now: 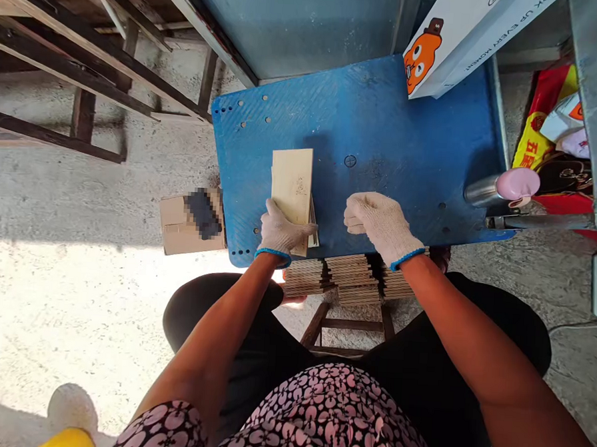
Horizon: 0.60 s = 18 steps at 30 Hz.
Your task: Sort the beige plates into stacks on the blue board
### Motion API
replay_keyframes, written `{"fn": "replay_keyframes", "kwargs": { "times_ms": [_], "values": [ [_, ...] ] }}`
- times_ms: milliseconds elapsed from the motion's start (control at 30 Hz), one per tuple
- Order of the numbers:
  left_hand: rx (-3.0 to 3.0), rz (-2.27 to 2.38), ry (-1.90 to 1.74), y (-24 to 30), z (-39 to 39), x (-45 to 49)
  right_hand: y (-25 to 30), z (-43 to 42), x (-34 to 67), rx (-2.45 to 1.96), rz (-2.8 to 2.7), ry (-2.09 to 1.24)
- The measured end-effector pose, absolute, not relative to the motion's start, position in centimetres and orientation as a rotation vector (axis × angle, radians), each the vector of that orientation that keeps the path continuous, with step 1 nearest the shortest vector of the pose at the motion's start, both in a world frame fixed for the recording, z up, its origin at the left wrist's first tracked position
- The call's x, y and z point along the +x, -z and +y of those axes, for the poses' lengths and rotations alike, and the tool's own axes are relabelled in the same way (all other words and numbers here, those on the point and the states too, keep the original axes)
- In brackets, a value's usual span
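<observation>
My left hand (282,230), in a white knit glove with a blue cuff, grips the near end of a stack of thin wooden boards (294,173). The stack lies lengthwise on the blue table (398,135), and some lower boards stick out at its right side. Dark specks mark the top board. To the right of the stack, my right hand (376,221), gloved the same way, is over the table with its fingers curled in. Whether anything is inside those fingers is hidden.
Piles of similar thin boards (353,276) sit below the table's near edge, between my knees. A metal bottle with a pink lid (500,187) stands at the right. A white printed box (452,45) is at the back right. Cardboard (178,224) lies at the left.
</observation>
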<state>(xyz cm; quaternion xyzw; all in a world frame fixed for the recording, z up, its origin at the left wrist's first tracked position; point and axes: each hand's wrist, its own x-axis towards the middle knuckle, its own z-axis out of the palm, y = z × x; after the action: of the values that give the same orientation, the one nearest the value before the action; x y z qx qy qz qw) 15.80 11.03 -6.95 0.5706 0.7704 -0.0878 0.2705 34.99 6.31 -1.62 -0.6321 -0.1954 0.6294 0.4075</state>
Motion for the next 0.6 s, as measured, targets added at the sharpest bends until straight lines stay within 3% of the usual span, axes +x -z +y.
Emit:
{"fn": "replay_keyframes", "kwargs": {
  "times_ms": [600],
  "values": [
    [1.403,2.251,0.352,12.8,12.7,15.4,2.6,5.5,35.9,-1.807,-0.863,-1.583]
  ]
}}
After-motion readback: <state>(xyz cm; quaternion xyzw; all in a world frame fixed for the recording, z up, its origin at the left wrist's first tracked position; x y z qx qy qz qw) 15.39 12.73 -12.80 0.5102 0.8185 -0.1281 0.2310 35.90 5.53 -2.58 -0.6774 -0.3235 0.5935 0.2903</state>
